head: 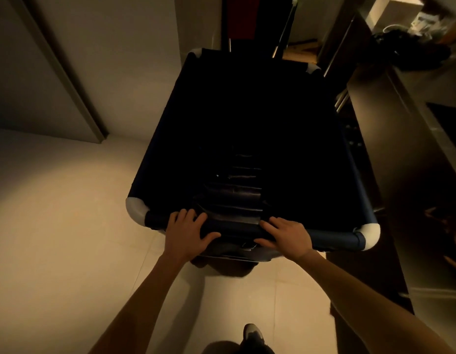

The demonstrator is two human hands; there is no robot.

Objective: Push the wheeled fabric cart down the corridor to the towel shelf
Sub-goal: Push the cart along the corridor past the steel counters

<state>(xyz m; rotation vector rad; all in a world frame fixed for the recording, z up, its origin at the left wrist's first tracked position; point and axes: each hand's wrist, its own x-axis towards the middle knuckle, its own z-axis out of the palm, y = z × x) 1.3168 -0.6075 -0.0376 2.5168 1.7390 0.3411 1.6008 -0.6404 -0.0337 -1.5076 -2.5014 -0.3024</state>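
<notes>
At near rim of cart [247, 118]: left hand [187, 232] and right hand [288, 237] grip rail, fingers curled over it. Cart mid-corridor, close beside table [390, 139] on right; drifting right risks scrape or jam.

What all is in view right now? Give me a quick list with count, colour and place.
cart: one, dark blue fabric on a frame, centre, filling the corridor ahead
corner caps: four, white, one at each corner of the cart rim
padded cloth: one, dark, inside the cart near the rim, draped over it
floor: pale tiles, left and below
wall: light, upper left
counter: one, dark, along the right
clutter: several items, too blurred to name, upper right on the counter
shoe: one, dark and white, bottom centre
left hand: fingers wrapped on the near rim
right hand: fingers wrapped on the near rim
</notes>
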